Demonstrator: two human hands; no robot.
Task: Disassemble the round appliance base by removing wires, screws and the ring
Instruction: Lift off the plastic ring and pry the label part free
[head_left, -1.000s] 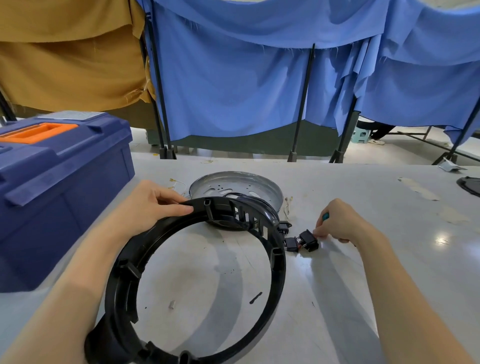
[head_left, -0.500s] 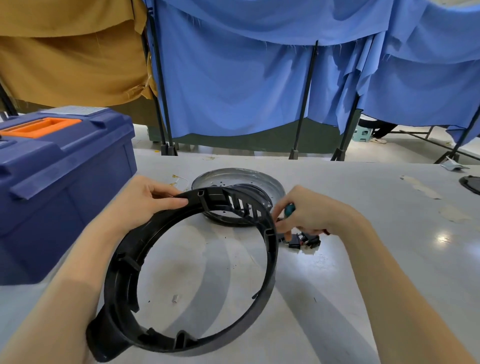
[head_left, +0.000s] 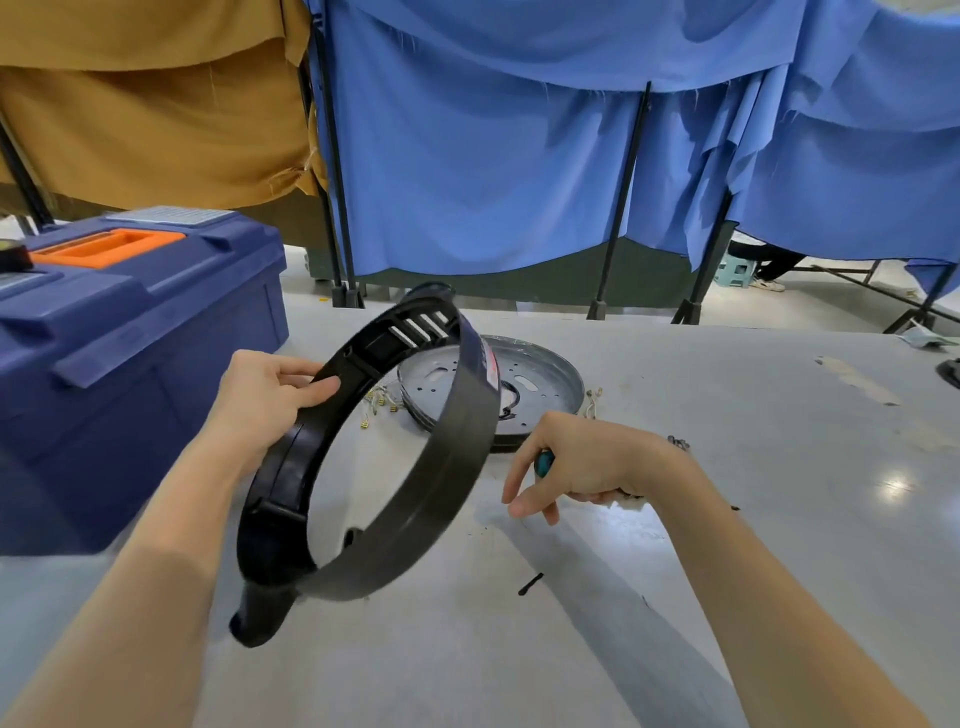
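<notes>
Head view: we grip the black ring (head_left: 447, 493) with our left hand (head_left: 265, 400) alone, fingers curled over its left rim, raised and tilted over the worktop (head_left: 727, 415), in front of the metal plate (head_left: 545, 374). Our right hand (head_left: 587, 462) curls round a teal-handled tool (head_left: 544, 462). Held at one edge, the ring could swing, slip, and strike the plate.
</notes>
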